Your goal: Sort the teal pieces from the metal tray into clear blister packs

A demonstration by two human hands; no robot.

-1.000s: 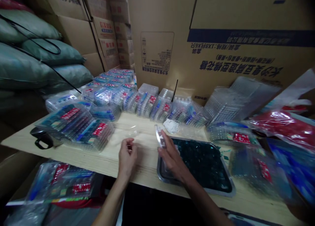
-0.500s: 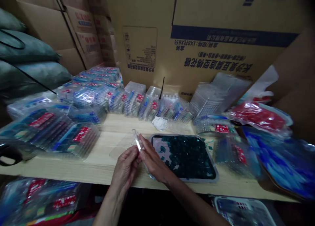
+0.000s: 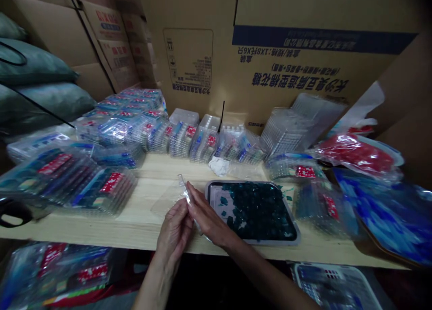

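A clear plastic tray [image 3: 181, 180], seen almost edge-on, is held upright between my hands above the table's front part. My left hand [image 3: 174, 224] pinches its near left side with thumb and fingers. Lying along the right side of the tray, my right hand [image 3: 207, 217] presses it with fingers together; its fingertips are partly hidden. A clear flat sheet [image 3: 165, 202] rests on the table behind my left hand. Just right of my right hand is a dark-rimmed tray [image 3: 216, 194] of small dark green pieces.
Stacks of filled clear packs [image 3: 101, 190] stand on the left and along the back. Empty clear trays [image 3: 285, 132] are stacked at the back right. A crumpled white tissue [image 3: 219, 166] lies mid-table. At right are a red bag [image 3: 357, 155] and a box of blue packets [image 3: 388, 220].
The clear tray has turned slightly in my hands, and its top end sits a little further left. Both hands keep hold of it. The view has shifted slightly.
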